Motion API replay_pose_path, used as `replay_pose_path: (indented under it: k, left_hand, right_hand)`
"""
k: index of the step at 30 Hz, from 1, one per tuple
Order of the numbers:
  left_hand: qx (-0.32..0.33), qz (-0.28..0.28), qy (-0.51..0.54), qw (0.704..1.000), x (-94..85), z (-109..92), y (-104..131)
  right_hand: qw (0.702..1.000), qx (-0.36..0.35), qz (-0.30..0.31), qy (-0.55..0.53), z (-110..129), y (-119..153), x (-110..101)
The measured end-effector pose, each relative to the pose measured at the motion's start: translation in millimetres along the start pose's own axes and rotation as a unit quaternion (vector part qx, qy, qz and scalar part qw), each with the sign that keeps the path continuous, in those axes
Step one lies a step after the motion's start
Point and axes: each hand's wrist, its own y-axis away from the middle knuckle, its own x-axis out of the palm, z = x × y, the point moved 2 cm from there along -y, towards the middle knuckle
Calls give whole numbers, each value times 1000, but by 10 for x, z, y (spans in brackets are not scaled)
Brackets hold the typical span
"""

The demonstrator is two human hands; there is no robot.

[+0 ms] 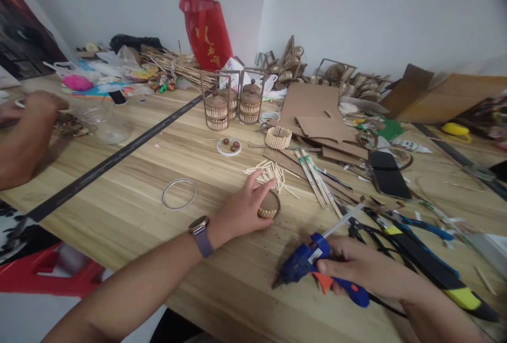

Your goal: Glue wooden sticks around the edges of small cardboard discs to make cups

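My left hand (248,203), with a watch on its wrist, is spread around a small round cardboard base (269,203). Short wooden sticks stand along part of the base's rim. The thumb lies at the near rim, and the other fingers reach over the far side toward a pile of loose short sticks (276,172). Whether the fingertips press on the base I cannot tell. In my right hand (350,266) is a blue glue gun (303,259) with an orange trigger, its nozzle pointing down and left over the table. A clear glue stick protrudes from its back.
Behind the pile stands a stick ring (278,137). White hoops (179,194) and small brown beads (234,145) lie leftward; lidded stick baskets (216,111) stand farther back. Pliers (423,226), a phone (389,174) and cardboard (309,103) are at right. Another person's hand (41,103) is at left.
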Motion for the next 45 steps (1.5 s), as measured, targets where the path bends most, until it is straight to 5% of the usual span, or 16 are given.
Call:
replay_pose_path:
  k: [3,6,13,21,37,45]
  left_hand:
    - [-2,0,-5,1000,-4,-9,1]
    - [-9,2,-6,1000,-9,-18,1]
    - [-12,7,-3,1000,3,-2,-1]
    - [-5,8,-4,1000,2,1,-4]
    - [-2,4,-3,1000,0,17,-5]
    - [2,4,-8,1000,11,32,-3]
  right_hand:
    - [980,-2,-95,177,60,22,-96]
    - [928,14,-183,323,119,10,-237]
    - [852,-6,-333,404,424,-442,-469]
    - [876,9,-289,386,507,-959,-581]
    - [935,-121,-194,270,615,-442,-246]
    - [922,-145,-196,300,717,-474,-71]
